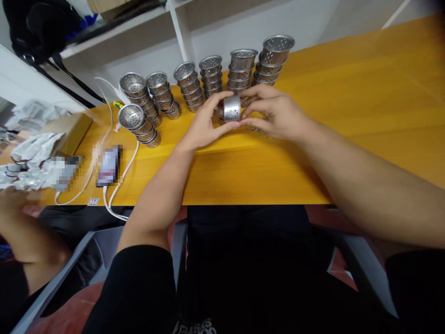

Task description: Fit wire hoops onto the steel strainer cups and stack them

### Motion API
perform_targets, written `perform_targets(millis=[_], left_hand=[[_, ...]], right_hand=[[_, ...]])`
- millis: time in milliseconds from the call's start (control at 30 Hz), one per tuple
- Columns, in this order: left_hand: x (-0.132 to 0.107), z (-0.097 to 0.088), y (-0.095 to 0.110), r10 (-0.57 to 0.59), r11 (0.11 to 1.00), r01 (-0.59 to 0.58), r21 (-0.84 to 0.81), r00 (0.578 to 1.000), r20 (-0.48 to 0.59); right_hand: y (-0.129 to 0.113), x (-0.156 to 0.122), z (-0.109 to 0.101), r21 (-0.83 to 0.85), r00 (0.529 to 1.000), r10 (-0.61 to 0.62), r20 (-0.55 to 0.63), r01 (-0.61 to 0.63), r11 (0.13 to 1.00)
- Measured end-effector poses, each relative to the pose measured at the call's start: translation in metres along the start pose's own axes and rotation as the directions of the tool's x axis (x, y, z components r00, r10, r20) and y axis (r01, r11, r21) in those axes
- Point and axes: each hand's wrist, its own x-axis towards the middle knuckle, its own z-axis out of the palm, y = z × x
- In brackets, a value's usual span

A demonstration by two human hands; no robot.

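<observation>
A small perforated metal cup point(232, 108) is held on its side between both hands, just above the yellow table point(347, 106). My left hand point(203, 125) pinches its left side with thumb and fingers. My right hand point(274, 113) grips its right side, fingers curled over it. Behind the hands stand several leaning stacks of the same metal cups point(212, 74), with the tallest stack point(273, 58) at the right and a nearer stack point(139, 125) at the left.
A phone point(108, 166) on a white cable point(121, 181) lies at the table's left front. Crumpled plastic wrapping point(31, 153) and a cardboard box point(69, 130) sit further left, where another person's hand point(14, 199) rests. White shelving point(174, 23) stands behind.
</observation>
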Motion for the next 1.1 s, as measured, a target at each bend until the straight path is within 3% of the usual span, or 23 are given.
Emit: perform_targets(millis=[267, 567, 700, 833, 900, 1000, 1100], left_hand=[[0.001, -0.007, 0.010, -0.035, 0.998, 0.034, -0.047, 0.999, -0.018], [0.004, -0.001, 0.007, -0.089, 0.976, 0.079, -0.201, 0.995, -0.043], [0.003, 0.002, -0.003, -0.088, 0.967, 0.071, -0.245, 0.994, -0.059], [0.004, 0.003, -0.028, -0.144, 0.947, 0.110, -0.302, 0.985, -0.091], [0.006, 0.003, -0.045, -0.196, 0.936, 0.132, -0.327, 0.966, -0.170], [0.008, 0.005, -0.068, -0.280, 0.919, 0.158, -0.361, 0.907, -0.315], [0.006, 0.011, -0.078, -0.335, 0.907, 0.193, -0.374, 0.869, -0.364]], right_hand=[[-0.011, 0.004, -0.002, 0.053, 0.999, 0.029, -0.030, -0.027, 0.998], [-0.016, 0.004, 0.007, 0.264, 0.977, 0.195, -0.087, -0.166, 0.950], [-0.022, 0.007, 0.012, 0.352, 0.963, 0.234, -0.136, -0.174, 0.920], [-0.017, 0.009, 0.011, 0.521, 0.956, 0.267, -0.124, -0.166, 0.837], [-0.006, 0.007, 0.008, 0.475, 0.940, 0.277, -0.200, -0.154, 0.866], [0.021, -0.003, 0.001, 0.195, 0.930, 0.266, -0.254, -0.220, 0.956], [0.048, -0.014, -0.006, -0.054, 0.941, 0.339, -0.020, -0.339, 0.939]])
